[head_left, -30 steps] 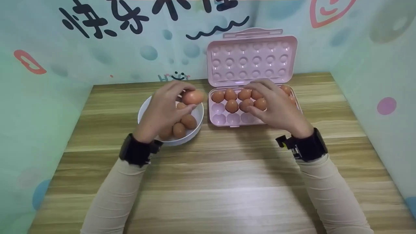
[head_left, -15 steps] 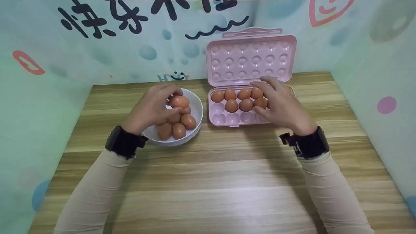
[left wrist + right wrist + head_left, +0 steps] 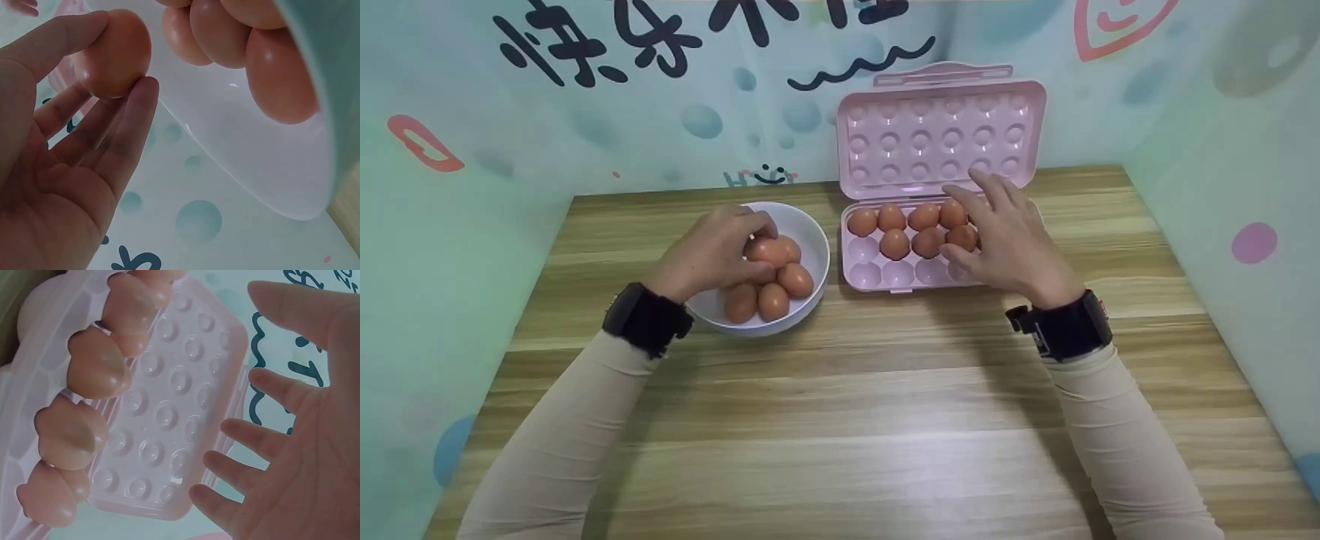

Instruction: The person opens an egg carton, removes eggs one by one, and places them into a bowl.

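In the head view my left hand (image 3: 709,253) reaches into the white bowl (image 3: 812,229), thumb and fingers pinching a brown egg (image 3: 117,55). Beside that egg lie several other brown eggs (image 3: 773,301) in the bowl. My right hand (image 3: 1011,241) hovers over the right part of the pink egg carton (image 3: 864,276), fingers spread and holding nothing, as the right wrist view also shows. Brown eggs (image 3: 895,245) sit in the carton's back and middle rows. Visible front-row cups on the left are bare, as is the middle row's leftmost cup; my right hand hides the right end.
The carton's raised lid (image 3: 937,124) leans back near the printed backdrop (image 3: 645,142). Bowl and carton stand side by side toward the rear of the wooden table (image 3: 840,420), with a narrow gap between them. Backdrop panels rise along both sides.
My left hand has moved left and down into the bowl, with the egg still between its fingers. The right hand has shifted slightly right and back, its fingers spreading wider.
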Demonstrator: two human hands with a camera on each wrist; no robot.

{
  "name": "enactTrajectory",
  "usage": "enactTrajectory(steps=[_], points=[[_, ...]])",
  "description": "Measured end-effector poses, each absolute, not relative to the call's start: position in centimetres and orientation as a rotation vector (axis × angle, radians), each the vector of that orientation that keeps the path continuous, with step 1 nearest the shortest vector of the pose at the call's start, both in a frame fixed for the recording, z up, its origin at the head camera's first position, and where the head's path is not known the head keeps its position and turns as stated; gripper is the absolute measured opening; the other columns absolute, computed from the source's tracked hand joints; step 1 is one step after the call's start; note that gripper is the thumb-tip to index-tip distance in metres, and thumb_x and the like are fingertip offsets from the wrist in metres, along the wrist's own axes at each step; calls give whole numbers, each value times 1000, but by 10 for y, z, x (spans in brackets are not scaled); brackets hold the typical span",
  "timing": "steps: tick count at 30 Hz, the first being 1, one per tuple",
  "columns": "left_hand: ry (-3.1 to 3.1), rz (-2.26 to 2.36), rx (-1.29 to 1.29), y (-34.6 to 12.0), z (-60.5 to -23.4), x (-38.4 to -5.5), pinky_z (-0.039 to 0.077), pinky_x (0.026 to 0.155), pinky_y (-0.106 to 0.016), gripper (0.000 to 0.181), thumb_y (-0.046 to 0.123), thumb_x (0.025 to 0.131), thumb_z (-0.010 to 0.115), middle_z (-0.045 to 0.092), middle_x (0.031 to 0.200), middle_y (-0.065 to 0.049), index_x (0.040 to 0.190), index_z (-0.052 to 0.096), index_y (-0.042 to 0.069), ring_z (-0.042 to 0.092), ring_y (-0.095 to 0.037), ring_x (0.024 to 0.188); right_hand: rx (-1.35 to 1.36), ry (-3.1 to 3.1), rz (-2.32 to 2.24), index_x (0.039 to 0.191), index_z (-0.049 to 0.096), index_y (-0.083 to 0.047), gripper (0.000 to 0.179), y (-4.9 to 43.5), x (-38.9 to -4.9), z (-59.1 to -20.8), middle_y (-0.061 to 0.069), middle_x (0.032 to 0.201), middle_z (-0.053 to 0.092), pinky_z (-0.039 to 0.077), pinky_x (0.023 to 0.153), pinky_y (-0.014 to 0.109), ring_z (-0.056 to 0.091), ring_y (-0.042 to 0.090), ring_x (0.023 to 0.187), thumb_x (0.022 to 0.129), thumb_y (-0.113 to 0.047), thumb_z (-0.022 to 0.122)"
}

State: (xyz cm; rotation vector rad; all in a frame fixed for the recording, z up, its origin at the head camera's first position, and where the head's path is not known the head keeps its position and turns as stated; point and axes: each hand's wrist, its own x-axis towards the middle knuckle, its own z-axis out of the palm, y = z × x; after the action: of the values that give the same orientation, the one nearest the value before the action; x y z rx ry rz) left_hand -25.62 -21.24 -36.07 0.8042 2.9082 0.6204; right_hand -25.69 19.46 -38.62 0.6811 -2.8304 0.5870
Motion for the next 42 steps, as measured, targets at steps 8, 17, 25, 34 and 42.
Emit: enactTrajectory(steps=[8,17,25,34,42], points=[[2848,540,770,-214,-364,-263,48,91,-48,27,18,91,82,69,110,-15,110,70,4,59,-33,103,678,-2886,514,162,43,-18,80,192,-259,-389,20,172,25,18,123,71,22,50,157,93,-43,74],[2831,476,556,-222,-357,-270,51,91,-49,37,5,82,78,67,112,-17,118,68,2,57,-35,105,679,-2909,501,162,42,-22,79,191,-258,-391,18,171,29,19,120,75,25,49,156,93,-43,74],[2850,459,482,-229,-356,-275,52,88,-49,42,2,81,78,65,111,-20,122,66,-2,57,-36,106,696,-2891,505,160,45,-19,78,189,-259,-391,19,169,32,21,120,75,29,50,153,92,-40,76],[2870,410,471,-233,-362,-281,51,81,-45,31,5,91,75,65,103,-19,119,69,-5,57,-34,97,699,-2899,493,159,46,-19,75,189,-258,-390,19,170,31,22,119,76,29,49,154,92,-39,75],[2859,360,487,-232,-367,-285,51,82,-44,23,5,93,73,66,103,-20,113,71,-6,57,-34,96,720,-2874,497,156,50,-17,72,188,-258,-392,20,168,34,25,119,75,32,50,152,92,-39,76]])
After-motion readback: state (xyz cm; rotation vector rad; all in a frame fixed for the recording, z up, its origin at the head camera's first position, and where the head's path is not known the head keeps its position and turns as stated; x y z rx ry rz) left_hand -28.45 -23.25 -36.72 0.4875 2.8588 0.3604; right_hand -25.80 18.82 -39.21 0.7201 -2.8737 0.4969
